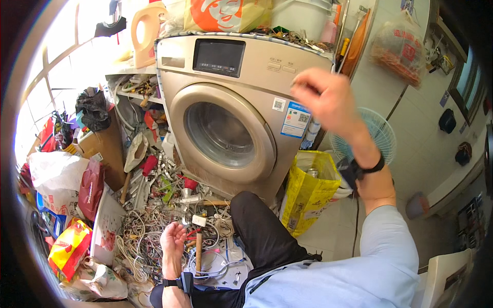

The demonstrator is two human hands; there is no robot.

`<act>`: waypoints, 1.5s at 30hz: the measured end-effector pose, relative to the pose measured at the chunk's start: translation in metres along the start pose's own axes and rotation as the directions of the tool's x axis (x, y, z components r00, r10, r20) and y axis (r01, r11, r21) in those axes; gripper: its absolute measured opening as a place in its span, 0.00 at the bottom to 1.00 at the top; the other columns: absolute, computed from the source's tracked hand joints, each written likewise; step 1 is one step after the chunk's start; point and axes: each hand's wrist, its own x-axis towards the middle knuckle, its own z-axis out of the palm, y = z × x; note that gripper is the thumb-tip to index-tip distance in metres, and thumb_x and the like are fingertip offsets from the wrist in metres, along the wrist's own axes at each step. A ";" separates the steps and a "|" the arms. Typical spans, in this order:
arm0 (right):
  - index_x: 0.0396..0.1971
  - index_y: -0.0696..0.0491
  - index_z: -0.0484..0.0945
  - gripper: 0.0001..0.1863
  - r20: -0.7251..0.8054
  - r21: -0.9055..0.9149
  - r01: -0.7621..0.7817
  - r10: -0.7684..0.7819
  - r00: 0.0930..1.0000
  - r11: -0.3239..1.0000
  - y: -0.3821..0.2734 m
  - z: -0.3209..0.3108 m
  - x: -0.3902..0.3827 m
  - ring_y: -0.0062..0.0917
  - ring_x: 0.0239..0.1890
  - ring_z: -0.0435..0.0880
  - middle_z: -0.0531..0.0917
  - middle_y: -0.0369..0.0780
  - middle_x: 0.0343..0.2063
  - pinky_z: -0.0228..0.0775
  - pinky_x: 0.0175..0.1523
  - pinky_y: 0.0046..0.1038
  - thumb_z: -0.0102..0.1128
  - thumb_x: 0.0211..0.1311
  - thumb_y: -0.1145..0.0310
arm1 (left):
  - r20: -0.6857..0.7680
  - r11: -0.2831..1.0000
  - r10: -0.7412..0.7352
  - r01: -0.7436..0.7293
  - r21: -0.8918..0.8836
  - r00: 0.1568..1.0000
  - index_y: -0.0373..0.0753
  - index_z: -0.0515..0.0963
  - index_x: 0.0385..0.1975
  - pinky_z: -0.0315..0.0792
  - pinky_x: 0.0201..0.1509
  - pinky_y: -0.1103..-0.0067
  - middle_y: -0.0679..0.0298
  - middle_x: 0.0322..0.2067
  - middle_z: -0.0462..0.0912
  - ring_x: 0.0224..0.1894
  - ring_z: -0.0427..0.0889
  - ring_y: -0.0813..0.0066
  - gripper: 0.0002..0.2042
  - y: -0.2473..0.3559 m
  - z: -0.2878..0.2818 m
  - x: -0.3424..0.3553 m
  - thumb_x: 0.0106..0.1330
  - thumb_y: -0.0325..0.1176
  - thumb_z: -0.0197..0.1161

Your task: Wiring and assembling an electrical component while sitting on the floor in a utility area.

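The left hand (173,238) is half open, a hammer (198,251) right of it. Behind the curled right hand (322,97), maybe holding something, I can't tell, is a washing machine (226,123).

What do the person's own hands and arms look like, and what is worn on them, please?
The left hand and right hand are ungloved. The left wrist has a black strap with a dark, boxy device; the right has a similar black band and dark device. A light blue fabric sleeve covers the right upper arm.
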 end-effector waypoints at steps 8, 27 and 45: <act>0.37 0.61 0.83 0.14 0.001 -0.366 -0.023 0.026 1.000 0.930 0.135 -0.063 0.102 0.29 0.26 0.82 0.85 0.42 0.25 0.73 0.36 0.30 0.64 0.62 0.64 | 0.036 0.995 -0.019 0.015 0.097 0.999 0.40 0.81 0.40 0.82 0.28 0.77 0.62 0.29 0.88 0.27 0.87 0.72 0.07 -0.001 0.006 -0.003 0.77 0.34 0.58; 0.54 0.51 0.85 0.13 0.190 0.200 0.103 -0.142 0.971 0.974 -0.040 0.006 0.040 0.05 0.24 0.67 0.83 0.29 0.30 0.51 0.27 0.11 0.59 0.76 0.68 | 0.263 0.942 0.299 -0.328 0.070 0.917 0.42 0.78 0.34 0.68 0.26 0.81 0.69 0.23 0.79 0.21 0.73 0.81 0.08 0.056 -0.024 -0.004 0.76 0.35 0.58; 0.41 0.59 0.87 0.09 0.610 0.750 -0.469 -0.211 0.764 0.467 -0.154 0.429 -0.089 0.14 0.27 0.79 0.85 0.35 0.28 0.68 0.32 0.20 0.65 0.67 0.69 | -0.280 0.772 0.147 0.067 0.632 0.949 0.37 0.82 0.35 0.71 0.25 0.81 0.66 0.24 0.82 0.23 0.78 0.80 0.05 0.012 -0.118 0.023 0.69 0.30 0.62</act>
